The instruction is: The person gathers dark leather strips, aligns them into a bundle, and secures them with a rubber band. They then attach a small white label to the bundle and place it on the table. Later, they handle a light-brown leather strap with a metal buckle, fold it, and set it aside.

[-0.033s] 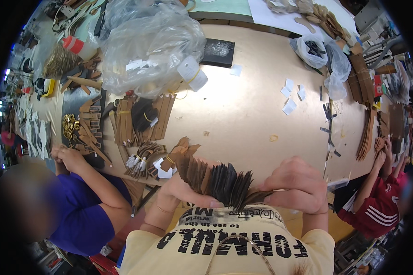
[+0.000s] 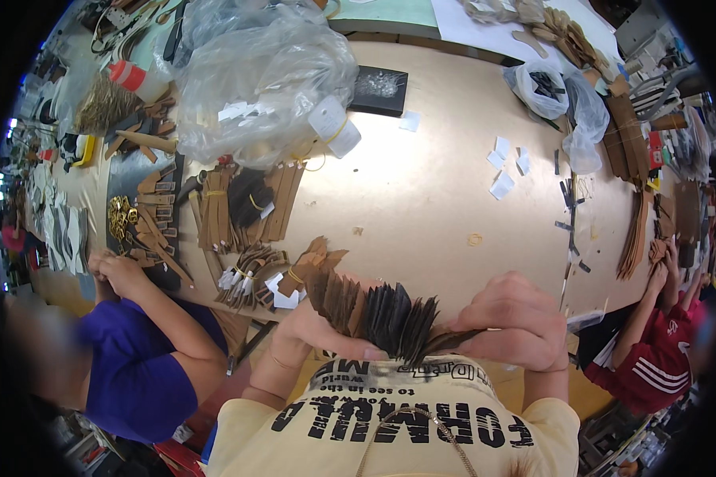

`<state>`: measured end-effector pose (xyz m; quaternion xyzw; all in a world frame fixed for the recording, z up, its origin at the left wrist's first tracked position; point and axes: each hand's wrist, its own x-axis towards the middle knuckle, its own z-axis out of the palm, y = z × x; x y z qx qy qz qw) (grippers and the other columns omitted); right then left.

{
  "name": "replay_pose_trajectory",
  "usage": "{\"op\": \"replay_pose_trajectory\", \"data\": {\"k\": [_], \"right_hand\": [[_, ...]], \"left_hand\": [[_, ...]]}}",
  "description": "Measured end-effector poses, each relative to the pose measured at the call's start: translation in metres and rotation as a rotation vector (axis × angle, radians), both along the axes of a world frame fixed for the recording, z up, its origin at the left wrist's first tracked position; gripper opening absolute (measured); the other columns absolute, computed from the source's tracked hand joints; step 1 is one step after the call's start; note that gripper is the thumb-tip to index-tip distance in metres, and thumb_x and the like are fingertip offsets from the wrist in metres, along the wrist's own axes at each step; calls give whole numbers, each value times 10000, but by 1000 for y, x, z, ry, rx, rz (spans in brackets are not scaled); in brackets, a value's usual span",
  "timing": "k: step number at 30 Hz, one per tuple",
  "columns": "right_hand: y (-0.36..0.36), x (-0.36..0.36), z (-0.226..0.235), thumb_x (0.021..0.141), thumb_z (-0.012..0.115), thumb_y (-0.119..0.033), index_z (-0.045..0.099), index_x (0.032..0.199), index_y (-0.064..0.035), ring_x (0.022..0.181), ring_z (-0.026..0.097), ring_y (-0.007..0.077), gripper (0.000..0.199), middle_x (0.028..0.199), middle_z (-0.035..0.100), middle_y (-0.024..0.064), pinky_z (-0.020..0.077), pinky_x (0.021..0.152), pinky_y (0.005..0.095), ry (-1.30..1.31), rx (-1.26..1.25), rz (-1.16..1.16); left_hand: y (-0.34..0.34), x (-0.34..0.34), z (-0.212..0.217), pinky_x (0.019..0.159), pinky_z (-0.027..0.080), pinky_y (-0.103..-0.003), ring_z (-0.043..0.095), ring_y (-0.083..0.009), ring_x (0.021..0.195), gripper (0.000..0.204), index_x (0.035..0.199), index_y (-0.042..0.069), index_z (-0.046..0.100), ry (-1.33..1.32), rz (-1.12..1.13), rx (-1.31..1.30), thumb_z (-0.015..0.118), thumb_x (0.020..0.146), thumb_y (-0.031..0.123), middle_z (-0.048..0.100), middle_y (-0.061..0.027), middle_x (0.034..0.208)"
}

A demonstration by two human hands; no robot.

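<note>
Nearest, just above the wearer's cream shirt (image 2: pixel 294 457), the left hand (image 2: pixel 326 334) is closed around a fanned stack (image 2: pixel 398 314) of flat brown and black pieces, its thumb along the lower edge; the right hand (image 2: pixel 517 322) has its grip pinched on a brown piece (image 2: pixel 453 340) at the stack's right end; the stack is thus held between both hands, by the near edge of the tabletop (image 2: pixel 406 199); no band shows around it, so it seems loose as yet; how many pieces have been handled, and how many are left, cannot be told; just beyond the left hand, a brown bundle (image 2: pixel 314 258) and a pale-tipped bundle (image 2: pixel 250 274) each carry a yellow band and look done up; beyond the right hand lies a loose yellow band (image 2: pixel 474 238); farther off, brown strips (image 2: pixel 212 215) and a black bundle (image 2: pixel 249 195) are banded too; beyond them are white slips (image 2: pixel 501 185), a clear plastic bag (image 2: pixel 262 79) and a flat black box (image 2: pixel 370 99).
</note>
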<state>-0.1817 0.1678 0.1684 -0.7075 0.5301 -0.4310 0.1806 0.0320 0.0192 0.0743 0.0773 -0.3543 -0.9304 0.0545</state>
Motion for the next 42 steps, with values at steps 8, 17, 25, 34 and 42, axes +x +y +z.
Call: {"op": "replay_pose_trajectory", "data": {"k": [8,17,25,34,42], "right_hand": [[-1,12,-1,699,793,-231,710,919,-90,644,618,173,274,733,648,0,465,582,286,32,16,-163],[-2,14,-5,674,798,-263,712,861,-96,612,592,156,266,687,616,-11,440,548,272,60,0,-227],[-2,13,-6,666,798,-276,706,835,-98,610,583,151,262,686,608,-16,430,543,270,101,-9,-229],[0,13,-4,658,800,-273,713,812,-112,667,593,161,239,746,638,-9,444,572,287,110,1,-235],[4,7,-7,688,716,-130,720,882,-40,805,621,205,214,999,692,79,476,652,298,97,-78,-126]], "left_hand": [[-3,-6,10,694,473,-239,562,-81,770,389,997,-43,673,-8,-56,-137,819,640,2,682,-53,879],[1,-4,0,868,491,-336,645,-211,938,523,1050,-38,660,82,-16,-52,800,549,-94,682,-169,1018],[-10,-6,7,797,507,-265,667,-151,861,517,1060,-110,654,-5,-175,-202,807,569,-49,708,-154,967],[-11,-8,19,795,503,-258,656,-135,858,535,1083,-107,650,-87,-207,-204,816,579,-35,710,-142,959],[-7,-9,10,731,506,-240,606,-87,811,501,1090,-33,657,15,-174,-229,861,650,93,705,-80,939]]}}
